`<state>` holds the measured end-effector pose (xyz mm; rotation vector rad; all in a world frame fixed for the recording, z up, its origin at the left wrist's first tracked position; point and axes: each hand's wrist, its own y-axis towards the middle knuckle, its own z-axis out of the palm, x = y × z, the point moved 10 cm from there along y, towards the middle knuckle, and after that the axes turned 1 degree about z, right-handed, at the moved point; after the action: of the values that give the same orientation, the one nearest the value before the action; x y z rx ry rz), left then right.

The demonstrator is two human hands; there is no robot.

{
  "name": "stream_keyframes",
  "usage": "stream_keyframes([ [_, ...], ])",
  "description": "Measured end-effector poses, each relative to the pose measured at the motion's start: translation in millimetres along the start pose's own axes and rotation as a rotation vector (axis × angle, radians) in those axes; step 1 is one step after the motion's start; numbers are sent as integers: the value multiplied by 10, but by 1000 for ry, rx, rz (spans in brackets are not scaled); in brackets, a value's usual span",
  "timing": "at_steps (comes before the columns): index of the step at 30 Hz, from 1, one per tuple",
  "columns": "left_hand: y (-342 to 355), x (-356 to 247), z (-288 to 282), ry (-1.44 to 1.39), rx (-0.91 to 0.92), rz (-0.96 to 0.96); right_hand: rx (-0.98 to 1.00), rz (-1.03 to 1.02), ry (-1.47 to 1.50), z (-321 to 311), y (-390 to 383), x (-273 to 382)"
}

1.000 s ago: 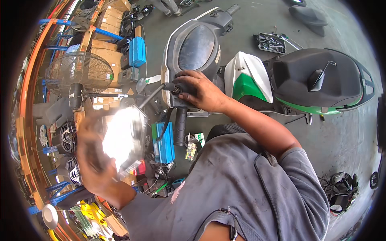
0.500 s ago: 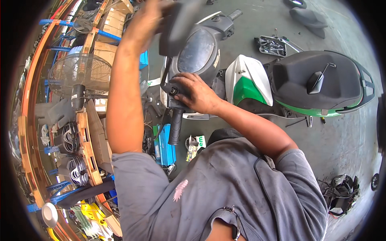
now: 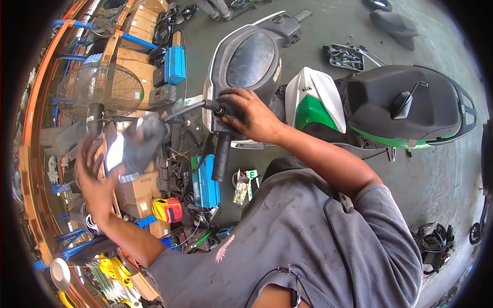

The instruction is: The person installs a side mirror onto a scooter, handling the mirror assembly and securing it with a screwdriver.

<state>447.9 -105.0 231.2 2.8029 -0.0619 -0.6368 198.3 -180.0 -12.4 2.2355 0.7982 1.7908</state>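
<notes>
The scooter's handlebar lies ahead of me, with a dark display panel on its front. My right hand is wrapped over the control housing between the black grip and the panel, beside the base of a mirror stem. That stem points out to the left and carries a rear-view mirror, blurred by motion. Close against the mirror's outer edge is my left hand, its fingers spread and not closed round it; whether they touch it I cannot tell.
Another mirror rests on the black seat. Beyond it sits an open tool case on the floor. A standing fan, shelving and boxes line the left, with blue toolboxes near the handlebar.
The mirror has swung from above the panel down to the left. My left arm has come down and left alongside it, while my right hand stays on the handlebar.
</notes>
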Motion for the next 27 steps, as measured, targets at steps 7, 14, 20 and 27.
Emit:
stream_keyframes([
  [7,1679,491,789,-38,-282,78,-66,22,-54,55,153,-31],
  [14,1659,-1582,2043,-405,512,217,-73,-8,16,67,106,-58],
  [20,-25,-2222,1221,-245,457,699,-6,-100,148,-27,-2,-2],
  [27,-368,-368,576,-822,208,640,199,-19,271,-35,-42,-211],
])
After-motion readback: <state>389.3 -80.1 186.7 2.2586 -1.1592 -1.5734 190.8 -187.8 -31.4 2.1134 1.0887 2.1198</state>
